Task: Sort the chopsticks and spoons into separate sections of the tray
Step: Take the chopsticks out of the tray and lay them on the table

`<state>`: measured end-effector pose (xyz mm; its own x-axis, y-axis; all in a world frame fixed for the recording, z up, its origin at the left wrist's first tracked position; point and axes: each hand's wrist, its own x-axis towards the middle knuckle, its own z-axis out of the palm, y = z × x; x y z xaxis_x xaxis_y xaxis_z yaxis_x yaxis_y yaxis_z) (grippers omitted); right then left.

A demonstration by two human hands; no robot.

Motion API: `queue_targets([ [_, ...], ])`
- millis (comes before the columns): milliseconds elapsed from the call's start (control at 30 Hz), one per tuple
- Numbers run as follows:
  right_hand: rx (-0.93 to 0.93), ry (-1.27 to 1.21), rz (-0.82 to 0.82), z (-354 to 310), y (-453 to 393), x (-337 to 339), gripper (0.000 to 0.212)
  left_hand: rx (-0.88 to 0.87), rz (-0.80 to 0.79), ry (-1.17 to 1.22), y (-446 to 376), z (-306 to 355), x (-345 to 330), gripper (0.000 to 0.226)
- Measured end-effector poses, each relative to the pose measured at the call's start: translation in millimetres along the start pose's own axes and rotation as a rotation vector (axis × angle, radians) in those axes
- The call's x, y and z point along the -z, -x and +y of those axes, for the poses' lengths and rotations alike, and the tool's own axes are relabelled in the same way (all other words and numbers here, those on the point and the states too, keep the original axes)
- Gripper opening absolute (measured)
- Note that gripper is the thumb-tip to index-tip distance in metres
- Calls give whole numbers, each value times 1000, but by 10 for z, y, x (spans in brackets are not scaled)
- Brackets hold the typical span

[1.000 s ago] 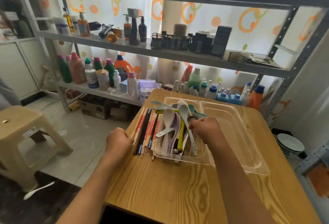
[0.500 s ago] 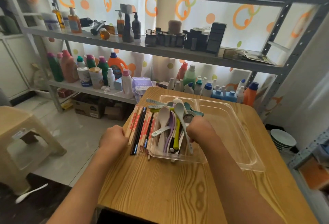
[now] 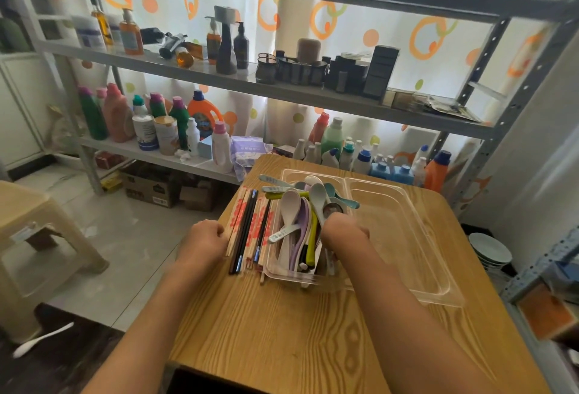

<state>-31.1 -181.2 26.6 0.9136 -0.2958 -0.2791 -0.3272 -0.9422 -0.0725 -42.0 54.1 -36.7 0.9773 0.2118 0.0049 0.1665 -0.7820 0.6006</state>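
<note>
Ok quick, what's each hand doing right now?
Left hand: fingers curled, touching the edge of the chopsticks on the table; a grip cannot be told.
Right hand: down among the spoons in the tray; its fingers are hidden.

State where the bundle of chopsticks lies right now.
The chopsticks lie on the wooden table, just outside the clear tray's left wall, beside the left hand.

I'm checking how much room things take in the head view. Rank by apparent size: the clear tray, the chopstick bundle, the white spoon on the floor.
1. clear tray
2. chopstick bundle
3. white spoon on the floor, clearly smallest here, though it lies farther below the camera.
</note>
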Motion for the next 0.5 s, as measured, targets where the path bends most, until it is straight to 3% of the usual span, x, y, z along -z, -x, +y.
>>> queue_targets([
  [167,4,-38,-30,-33,-4,1,24,-199,165,100,114,224,-28,21],
  [333,7,-9,-123,-40,-19,61,31,-268,-95,409,264,467,-117,21],
  [500,-2,151,-151,-49,-17,95,42,-212,-131,495,231,481,-112,13],
])
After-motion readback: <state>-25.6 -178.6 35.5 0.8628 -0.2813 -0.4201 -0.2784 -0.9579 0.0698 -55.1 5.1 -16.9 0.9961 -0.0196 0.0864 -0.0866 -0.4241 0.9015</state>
